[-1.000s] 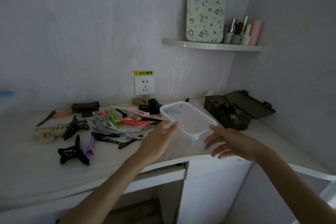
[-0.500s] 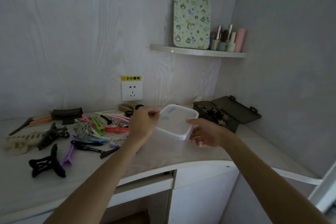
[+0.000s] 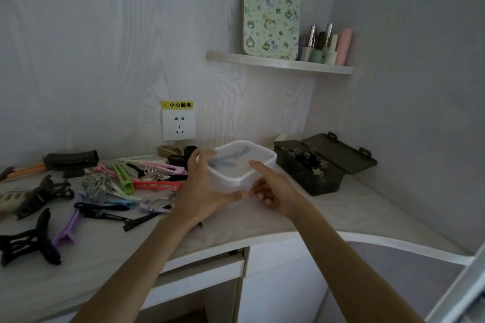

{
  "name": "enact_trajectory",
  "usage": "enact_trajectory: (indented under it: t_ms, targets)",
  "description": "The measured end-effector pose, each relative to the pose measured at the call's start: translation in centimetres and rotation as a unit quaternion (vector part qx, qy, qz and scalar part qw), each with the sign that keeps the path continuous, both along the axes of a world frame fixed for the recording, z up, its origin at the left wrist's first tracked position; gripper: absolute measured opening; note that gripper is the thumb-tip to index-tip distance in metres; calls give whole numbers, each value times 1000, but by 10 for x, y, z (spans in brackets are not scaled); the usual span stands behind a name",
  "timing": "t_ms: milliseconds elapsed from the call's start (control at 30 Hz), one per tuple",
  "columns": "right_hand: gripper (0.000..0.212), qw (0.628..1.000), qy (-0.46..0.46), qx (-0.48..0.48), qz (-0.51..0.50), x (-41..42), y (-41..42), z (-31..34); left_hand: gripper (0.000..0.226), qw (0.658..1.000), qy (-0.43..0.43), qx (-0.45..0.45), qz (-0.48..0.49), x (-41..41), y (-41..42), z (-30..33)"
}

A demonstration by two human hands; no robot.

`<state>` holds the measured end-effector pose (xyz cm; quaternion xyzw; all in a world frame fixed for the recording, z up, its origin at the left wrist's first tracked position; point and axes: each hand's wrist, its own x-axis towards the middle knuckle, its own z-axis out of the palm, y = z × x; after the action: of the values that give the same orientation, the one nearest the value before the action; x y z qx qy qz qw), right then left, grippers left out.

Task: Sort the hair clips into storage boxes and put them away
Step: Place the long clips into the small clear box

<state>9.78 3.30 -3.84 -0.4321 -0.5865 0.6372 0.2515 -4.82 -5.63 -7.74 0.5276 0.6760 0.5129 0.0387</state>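
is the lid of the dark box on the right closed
No, the dark box stands open, its lid folded back flat behind it and small clips showing inside.

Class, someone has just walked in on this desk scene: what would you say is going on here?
A person holds a clear plastic box above the desk with both hands, the left hand and the right hand gripping its sides. Loose hair clips lie spread on the left; a dark storage box stands open on the right.
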Motion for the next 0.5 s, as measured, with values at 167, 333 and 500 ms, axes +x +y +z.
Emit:
enact_trajectory:
  t_ms: [167,333,500]
  targets:
    - [42,998,38,-3,-55,-6,1,-5,111,999,-27,-8,18,6,-5,5]
    - [38,996,52,50,-58,3,-1,-10,138,994,-86,-44,43,1,-4,0]
    - [26,968,124,211,-62,12,11,17,91,990,-127,-51,27,-3,-7,0]
